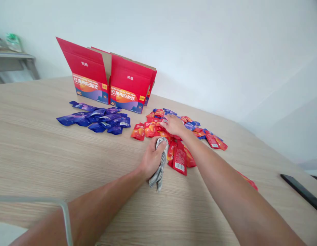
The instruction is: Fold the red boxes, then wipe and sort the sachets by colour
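My left hand [152, 158] is closed around a bunched grey-and-white striped cloth [160, 168], whose end hangs down to the tabletop. Just beyond it, my right hand [174, 125] reaches over a pile of red pouches [151, 130], thumb and fingers apart and touching the pouches at the top. Some of its fingertips are hard to make out. Nearer to me, a red pouch with a barcode [179, 160] lies below my right wrist. Blue pouches [190, 125] are mixed with red ones behind and right of that hand.
Two red cartons [90, 83] [127, 90] stand with raised lids at the back, with more of a carton behind. Several blue-purple pouches [99, 118] lie before them. A red pouch [248, 180] is partly behind my right forearm. A black flat object [302, 193] lies at right.
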`<state>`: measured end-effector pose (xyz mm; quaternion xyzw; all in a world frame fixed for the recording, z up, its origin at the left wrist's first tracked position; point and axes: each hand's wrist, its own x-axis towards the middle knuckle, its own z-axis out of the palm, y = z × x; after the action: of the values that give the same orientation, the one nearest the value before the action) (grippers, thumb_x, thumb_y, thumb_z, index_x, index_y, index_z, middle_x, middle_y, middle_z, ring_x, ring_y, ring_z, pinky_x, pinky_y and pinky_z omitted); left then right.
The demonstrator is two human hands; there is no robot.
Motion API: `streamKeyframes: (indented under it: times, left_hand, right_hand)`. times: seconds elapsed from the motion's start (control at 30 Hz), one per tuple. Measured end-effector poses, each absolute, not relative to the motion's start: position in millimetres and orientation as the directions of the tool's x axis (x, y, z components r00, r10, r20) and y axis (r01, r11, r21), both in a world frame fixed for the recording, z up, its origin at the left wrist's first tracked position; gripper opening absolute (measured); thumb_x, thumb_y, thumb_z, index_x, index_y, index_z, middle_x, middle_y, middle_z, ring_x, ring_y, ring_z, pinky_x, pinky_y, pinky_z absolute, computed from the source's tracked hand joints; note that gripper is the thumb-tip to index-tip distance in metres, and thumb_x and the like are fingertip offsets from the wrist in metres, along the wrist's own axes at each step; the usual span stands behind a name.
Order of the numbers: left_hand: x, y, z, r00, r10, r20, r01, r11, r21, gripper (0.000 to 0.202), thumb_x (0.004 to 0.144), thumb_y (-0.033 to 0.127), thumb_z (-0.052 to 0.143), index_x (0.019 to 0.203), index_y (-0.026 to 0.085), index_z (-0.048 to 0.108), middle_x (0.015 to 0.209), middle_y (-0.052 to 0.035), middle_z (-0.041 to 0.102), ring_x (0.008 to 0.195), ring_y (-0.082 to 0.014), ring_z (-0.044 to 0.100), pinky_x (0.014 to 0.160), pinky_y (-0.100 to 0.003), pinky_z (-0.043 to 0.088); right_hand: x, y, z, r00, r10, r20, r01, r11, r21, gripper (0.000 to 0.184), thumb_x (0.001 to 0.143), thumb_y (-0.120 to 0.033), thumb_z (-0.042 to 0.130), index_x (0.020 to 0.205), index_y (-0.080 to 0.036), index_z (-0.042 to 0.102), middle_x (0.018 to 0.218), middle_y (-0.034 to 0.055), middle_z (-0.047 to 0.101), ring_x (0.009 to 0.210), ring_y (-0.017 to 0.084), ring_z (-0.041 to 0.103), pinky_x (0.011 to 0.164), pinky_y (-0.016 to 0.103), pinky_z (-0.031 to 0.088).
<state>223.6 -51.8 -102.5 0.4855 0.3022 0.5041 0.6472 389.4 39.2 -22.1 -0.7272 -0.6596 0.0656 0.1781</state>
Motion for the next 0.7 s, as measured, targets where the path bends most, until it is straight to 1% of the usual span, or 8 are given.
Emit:
streamKeyframes:
  times: [0.1,0.23,0.33,0.4,0.47,0.53,0.6,0.7]
  left_hand:
    - [222,-52,-100,0.322,0.939,0.122,-0.328,-0.010,0.945,0.030,0.092,0.050,0.069,0.101,0.021,0.067,0.087,0.0007,0.064,0.080,-0.0172,0.056,0.077,-0.030,0.047]
    - [224,-52,-99,0.322,0.938,0.127,-0.342,-0.009,0.940,0.035,0.088,0.054,0.072,0.097,0.021,0.064,0.082,0.0022,0.060,0.074,-0.0153,0.051,0.071,-0.028,0.045]
    - [225,-53,-98,0.334,0.937,0.104,-0.351,0.021,0.936,0.040,0.086,0.058,0.075,0.095,0.022,0.061,0.075,0.0048,0.054,0.066,-0.0131,0.045,0.063,-0.026,0.041]
    - [225,-53,-98,0.338,0.936,0.098,-0.351,0.029,0.936,0.042,0.085,0.060,0.076,0.095,0.022,0.061,0.073,0.0055,0.052,0.063,-0.0123,0.043,0.060,-0.025,0.040]
    - [226,-53,-99,0.340,0.935,0.100,-0.362,0.032,0.932,0.042,0.085,0.060,0.076,0.096,0.022,0.061,0.073,0.0055,0.052,0.062,-0.0119,0.043,0.058,-0.025,0.039]
    - [227,-53,-99,0.334,0.936,0.108,-0.375,0.027,0.927,0.042,0.085,0.059,0.077,0.097,0.021,0.062,0.074,0.0050,0.054,0.063,-0.0119,0.045,0.058,-0.024,0.040]
    - [227,-53,-99,0.330,0.938,0.109,-0.386,0.029,0.922,0.042,0.084,0.058,0.078,0.097,0.021,0.062,0.075,0.0049,0.054,0.064,-0.0121,0.046,0.058,-0.024,0.040]
    - [227,-53,-98,0.324,0.939,0.115,-0.391,0.022,0.920,0.041,0.083,0.058,0.078,0.096,0.021,0.063,0.075,0.0048,0.055,0.064,-0.0124,0.047,0.058,-0.024,0.040]
  right_hand:
    - [427,0,-47,0.106,0.994,0.038,0.968,-0.094,-0.235,0.065,0.105,-0.039,0.061,0.161,-0.007,0.052,0.175,0.0248,0.039,0.168,0.041,0.028,0.136,0.062,0.021]
    - [457,-49,-65,0.039,0.998,-0.052,0.999,-0.040,-0.023,0.073,0.109,-0.044,0.052,0.170,-0.007,0.038,0.181,0.0215,0.027,0.171,0.040,0.018,0.137,0.061,0.019]
    - [475,-73,-55,-0.005,0.994,-0.106,0.997,0.012,0.071,0.070,0.108,-0.043,0.054,0.167,-0.005,0.044,0.174,0.0255,0.040,0.166,0.038,0.034,0.134,0.052,0.032]
    - [483,-79,-41,0.015,0.993,-0.114,0.997,-0.007,0.073,0.055,0.107,-0.043,0.057,0.153,-0.012,0.063,0.156,0.0222,0.065,0.148,0.036,0.060,0.122,0.046,0.048]
    - [488,-75,-27,0.068,0.995,-0.070,0.996,-0.063,0.069,0.041,0.110,-0.039,0.051,0.135,-0.018,0.075,0.134,0.0170,0.079,0.125,0.034,0.075,0.109,0.042,0.056]
    - [488,-62,-19,0.112,0.994,0.015,0.991,-0.113,0.067,0.042,0.112,-0.029,0.042,0.134,-0.016,0.075,0.134,0.0174,0.079,0.123,0.033,0.076,0.108,0.041,0.054]
    - [485,-44,-19,0.132,0.988,0.075,0.988,-0.137,0.066,0.046,0.111,-0.021,0.039,0.147,-0.011,0.065,0.149,0.0208,0.070,0.135,0.033,0.069,0.115,0.041,0.049]
    - [479,-17,-30,0.130,0.989,0.073,0.990,-0.134,0.052,0.051,0.110,-0.023,0.048,0.159,-0.009,0.053,0.158,0.0218,0.063,0.142,0.031,0.065,0.118,0.037,0.047]
